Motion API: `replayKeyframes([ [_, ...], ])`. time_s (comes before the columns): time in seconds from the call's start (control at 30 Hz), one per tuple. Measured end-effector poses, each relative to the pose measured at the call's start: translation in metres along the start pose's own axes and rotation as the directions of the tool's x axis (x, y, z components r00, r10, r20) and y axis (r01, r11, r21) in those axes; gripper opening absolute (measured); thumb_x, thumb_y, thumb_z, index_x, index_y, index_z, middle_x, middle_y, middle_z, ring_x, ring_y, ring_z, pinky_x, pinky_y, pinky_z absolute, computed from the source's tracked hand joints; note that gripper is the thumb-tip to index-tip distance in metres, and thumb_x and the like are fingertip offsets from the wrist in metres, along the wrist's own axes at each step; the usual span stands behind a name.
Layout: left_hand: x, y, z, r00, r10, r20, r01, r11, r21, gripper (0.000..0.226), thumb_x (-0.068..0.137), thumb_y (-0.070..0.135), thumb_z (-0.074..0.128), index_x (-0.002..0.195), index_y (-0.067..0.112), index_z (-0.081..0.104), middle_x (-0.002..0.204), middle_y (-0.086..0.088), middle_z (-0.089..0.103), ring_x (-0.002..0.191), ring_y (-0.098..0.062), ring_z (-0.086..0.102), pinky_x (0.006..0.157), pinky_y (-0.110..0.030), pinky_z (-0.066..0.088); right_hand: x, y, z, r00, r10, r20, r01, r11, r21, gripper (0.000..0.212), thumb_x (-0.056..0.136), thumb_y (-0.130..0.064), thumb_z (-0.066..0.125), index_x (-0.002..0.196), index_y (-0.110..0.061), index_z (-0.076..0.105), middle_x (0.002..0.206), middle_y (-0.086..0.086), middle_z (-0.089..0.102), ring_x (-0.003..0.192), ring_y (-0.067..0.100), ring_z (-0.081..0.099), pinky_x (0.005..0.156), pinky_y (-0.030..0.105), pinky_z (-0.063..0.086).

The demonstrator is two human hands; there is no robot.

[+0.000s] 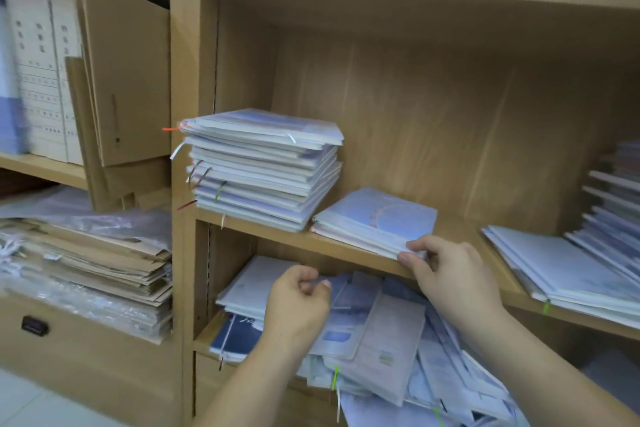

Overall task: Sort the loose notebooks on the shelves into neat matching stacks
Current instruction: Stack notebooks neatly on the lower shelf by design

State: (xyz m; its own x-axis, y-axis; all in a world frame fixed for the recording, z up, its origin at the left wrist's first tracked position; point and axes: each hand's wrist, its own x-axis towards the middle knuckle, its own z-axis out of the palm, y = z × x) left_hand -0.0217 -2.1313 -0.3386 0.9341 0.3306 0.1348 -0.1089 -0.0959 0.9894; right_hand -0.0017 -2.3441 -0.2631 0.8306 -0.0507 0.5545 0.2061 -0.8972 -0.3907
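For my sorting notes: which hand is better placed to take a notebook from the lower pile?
Probably left: the left hand is over the messy pile; the right hand pinches the short stack above.

You're in a stationery stockroom/shop: wooden shelves [346, 255] w/ wrapped notebook stacks [263, 166], flat cardboard [128, 69] and file boxes [38, 73] upper left.

Two hands [298, 305], four notebook stacks [263, 170] — one heap [384, 340]
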Motion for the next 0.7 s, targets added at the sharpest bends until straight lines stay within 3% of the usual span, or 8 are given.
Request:
replayKeyframes([
  [0.17, -0.004, -0.016, -0.020, 0.999, -0.033, 0.042, 0.024, 0.980, 0.200, 0.008, 0.095, 0.026, 0.067, 0.098, 0.025, 0.060, 0.090, -0.003, 0.067, 0.074, -0.027, 0.066, 0.076, -0.043, 0.058, -0.009, 0.011, -0.002, 0.998, -0.018, -0.056, 0.012, 0.995, -0.099, 0.025, 0.091, -0.058, 0.060, 0.103, -0.037, 0.067, 0.075, -0.021, 0.056, 0.095, 0.021, 0.049, 0.071, 0.034, 0.034],
  [0.23, -0.005, -0.016, -0.022, 0.998, -0.037, 0.053, 0.025, 0.978, 0.207, 0.008, 0.097, 0.026, 0.066, 0.102, 0.023, 0.060, 0.093, -0.002, 0.066, 0.078, -0.028, 0.066, 0.079, -0.044, 0.057, -0.006, 0.013, -0.003, 0.999, 0.035, 0.041, -0.028, 0.986, -0.161, 0.041, 0.088, -0.071, 0.052, 0.118, -0.045, 0.060, 0.096, -0.018, 0.063, 0.113, 0.024, 0.052, 0.085, 0.038, 0.031],
  [0.3, -0.004, -0.015, -0.019, 0.998, -0.033, 0.057, 0.022, 0.984, 0.178, 0.010, 0.097, 0.025, 0.065, 0.105, 0.024, 0.059, 0.096, -0.002, 0.066, 0.080, -0.026, 0.066, 0.079, -0.045, 0.058, 0.003, 0.013, -0.003, 0.978, 0.117, 0.174, -0.101, 0.990, -0.101, 0.058, 0.084, -0.080, 0.049, 0.134, -0.051, 0.052, 0.126, -0.017, 0.062, 0.130, 0.022, 0.049, 0.097, 0.042, 0.026],
  [0.37, -0.005, -0.013, -0.015, 0.998, -0.029, 0.059, 0.021, 0.989, 0.144, 0.013, 0.096, 0.025, 0.066, 0.108, 0.024, 0.061, 0.099, -0.003, 0.067, 0.087, -0.023, 0.068, 0.079, -0.046, 0.059, 0.010, 0.015, 0.000, 0.973, 0.121, 0.199, -0.119, 0.993, -0.019, 0.057, 0.083, -0.078, 0.053, 0.133, -0.050, 0.056, 0.134, -0.020, 0.061, 0.133, 0.016, 0.049, 0.101, 0.040, 0.024],
  [0.47, -0.004, -0.014, -0.010, 0.998, -0.025, 0.058, 0.017, 0.991, 0.133, 0.016, 0.096, 0.026, 0.067, 0.111, 0.024, 0.063, 0.099, -0.002, 0.069, 0.092, -0.019, 0.069, 0.083, -0.045, 0.058, 0.016, 0.017, 0.006, 0.981, 0.051, 0.185, -0.061, 0.997, 0.046, 0.054, 0.083, -0.072, 0.059, 0.128, -0.043, 0.063, 0.132, -0.020, 0.063, 0.131, 0.012, 0.053, 0.110, 0.037, 0.033],
  [0.57, 0.001, -0.019, -0.011, 0.999, -0.011, 0.053, 0.002, 0.985, 0.175, 0.018, 0.096, 0.028, 0.066, 0.113, 0.023, 0.062, 0.097, 0.004, 0.066, 0.091, -0.014, 0.065, 0.083, -0.041, 0.058, 0.024, 0.012, 0.008, 0.959, -0.002, 0.284, -0.025, 0.996, 0.091, 0.075, 0.068, -0.083, 0.045, 0.130, -0.043, 0.061, 0.134, -0.016, 0.064, 0.129, 0.016, 0.056, 0.110, 0.043, 0.042],
  [0.63, 0.003, -0.025, -0.014, 0.998, -0.016, 0.060, 0.002, 0.973, 0.231, 0.020, 0.098, 0.028, 0.065, 0.116, 0.024, 0.059, 0.098, 0.008, 0.063, 0.091, -0.008, 0.061, 0.082, -0.036, 0.057, 0.026, 0.008, 0.006, 0.951, 0.015, 0.310, -0.032, 0.998, 0.051, 0.076, 0.069, -0.083, 0.043, 0.133, -0.044, 0.058, 0.134, -0.012, 0.063, 0.128, 0.020, 0.056, 0.108, 0.043, 0.044],
  [0.7, 0.005, -0.032, -0.019, 0.997, -0.021, 0.070, 0.001, 0.963, 0.271, 0.021, 0.098, 0.027, 0.064, 0.118, 0.021, 0.059, 0.098, 0.010, 0.062, 0.089, -0.009, 0.063, 0.078, -0.031, 0.054, 0.014, 0.003, 0.005, 0.984, -0.002, 0.177, 0.008, 0.999, -0.038, 0.060, 0.083, -0.068, 0.055, 0.134, -0.037, 0.060, 0.130, -0.007, 0.066, 0.124, 0.025, 0.058, 0.102, 0.042, 0.048],
])
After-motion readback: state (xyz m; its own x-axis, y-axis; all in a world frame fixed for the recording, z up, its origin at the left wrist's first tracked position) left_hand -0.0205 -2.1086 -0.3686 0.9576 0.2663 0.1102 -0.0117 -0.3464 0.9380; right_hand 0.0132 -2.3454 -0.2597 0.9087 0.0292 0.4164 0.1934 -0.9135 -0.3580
